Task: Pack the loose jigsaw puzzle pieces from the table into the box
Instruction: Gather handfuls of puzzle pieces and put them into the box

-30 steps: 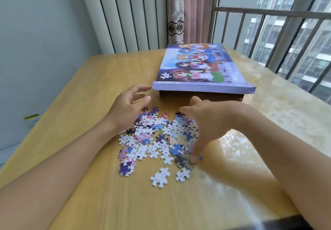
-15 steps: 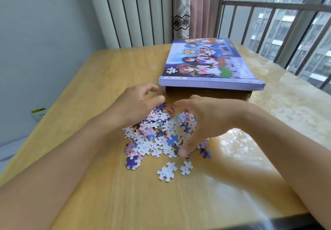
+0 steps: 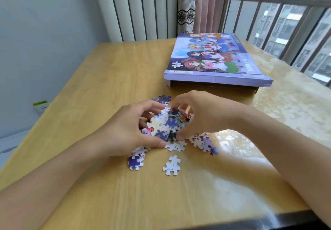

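Note:
A heap of loose jigsaw pieces (image 3: 166, 124) lies on the wooden table (image 3: 107, 79), bunched between my two hands. My left hand (image 3: 129, 127) cups the heap from the left, and my right hand (image 3: 198, 115) cups it from the right, fingers curled into the pieces. Stray pieces lie around: a white pair (image 3: 172, 165) in front, a purple cluster (image 3: 136, 160) under my left hand, more (image 3: 204, 143) below my right wrist. The puzzle box (image 3: 215, 59), its purple picture lid resting on the brown base, sits behind the heap.
A barred window (image 3: 286, 24) runs along the right, with a curtain (image 3: 202, 6) and a ribbed white panel (image 3: 139, 9) behind the table. The table's dark front edge (image 3: 268, 220) is at the lower right. A power strip (image 3: 40, 105) lies off the table's left side.
Both hands have closed in towards each other, scooping the spread pieces into a tighter heap. The view has shifted, so the box now sits further right.

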